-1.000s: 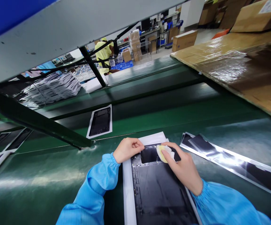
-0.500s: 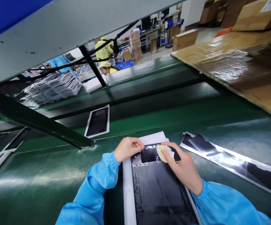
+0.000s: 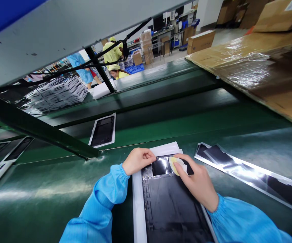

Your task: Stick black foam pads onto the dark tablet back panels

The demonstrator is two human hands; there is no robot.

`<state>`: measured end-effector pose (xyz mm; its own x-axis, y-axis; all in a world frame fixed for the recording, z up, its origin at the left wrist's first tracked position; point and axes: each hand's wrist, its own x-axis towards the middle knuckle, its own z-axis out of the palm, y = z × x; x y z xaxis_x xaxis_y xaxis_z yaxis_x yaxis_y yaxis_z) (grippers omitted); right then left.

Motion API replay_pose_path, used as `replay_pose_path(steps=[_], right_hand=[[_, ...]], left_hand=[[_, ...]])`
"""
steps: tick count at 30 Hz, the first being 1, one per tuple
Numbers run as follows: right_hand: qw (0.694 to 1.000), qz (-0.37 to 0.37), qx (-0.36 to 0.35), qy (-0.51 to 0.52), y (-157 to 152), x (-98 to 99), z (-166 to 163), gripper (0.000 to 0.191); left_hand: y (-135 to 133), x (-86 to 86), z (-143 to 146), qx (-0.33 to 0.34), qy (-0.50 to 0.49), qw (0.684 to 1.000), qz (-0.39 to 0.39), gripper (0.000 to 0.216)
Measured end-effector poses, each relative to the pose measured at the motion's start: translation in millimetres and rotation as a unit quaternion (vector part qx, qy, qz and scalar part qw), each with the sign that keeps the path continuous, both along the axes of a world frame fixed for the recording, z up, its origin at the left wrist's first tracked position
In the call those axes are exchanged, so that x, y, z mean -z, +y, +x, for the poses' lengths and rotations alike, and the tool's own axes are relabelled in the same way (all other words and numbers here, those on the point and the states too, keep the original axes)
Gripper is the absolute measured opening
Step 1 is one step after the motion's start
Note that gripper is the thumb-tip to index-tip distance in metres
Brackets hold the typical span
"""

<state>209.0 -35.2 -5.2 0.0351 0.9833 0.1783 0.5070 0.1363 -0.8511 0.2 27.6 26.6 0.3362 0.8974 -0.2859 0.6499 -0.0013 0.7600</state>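
A black flat panel [image 3: 172,206] lies on a white sheet [image 3: 138,209] on the green bench in front of me. My left hand [image 3: 138,160] is curled, fingers pressed on the panel's far left corner. My right hand [image 3: 196,180] presses a small yellow-white pad [image 3: 174,164] onto the glossy square area [image 3: 161,166] at the panel's far end, fingers closed on the pad. Both arms wear blue sleeves.
Glossy black strips [image 3: 249,175] lie to the right. Another black panel on white backing [image 3: 102,131] rides the green conveyor [image 3: 161,128] beyond. A dark metal strut [image 3: 42,133] crosses at left. Wrapped cardboard [image 3: 257,67] sits at right. People in yellow and blue work far behind.
The panel on the conveyor has drifted to the left. A person in blue has come into view in the background. My hands have hardly moved.
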Motion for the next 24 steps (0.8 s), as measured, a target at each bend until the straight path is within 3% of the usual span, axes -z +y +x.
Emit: replay_pose_path(steps=[11, 24], right_hand=[[0.998, 0.047, -0.005, -0.037, 0, 1.2, 0, 0.021], [0.998, 0.033, -0.005, -0.053, -1, 2.1, 1, 0.024]], left_hand=[[-10, -8.4, 0, 0.051, 0.114, 0.988, 0.095, 0.015], [-17, -6.3, 1, 0.040, 0.126, 0.984, 0.119, 0.013]])
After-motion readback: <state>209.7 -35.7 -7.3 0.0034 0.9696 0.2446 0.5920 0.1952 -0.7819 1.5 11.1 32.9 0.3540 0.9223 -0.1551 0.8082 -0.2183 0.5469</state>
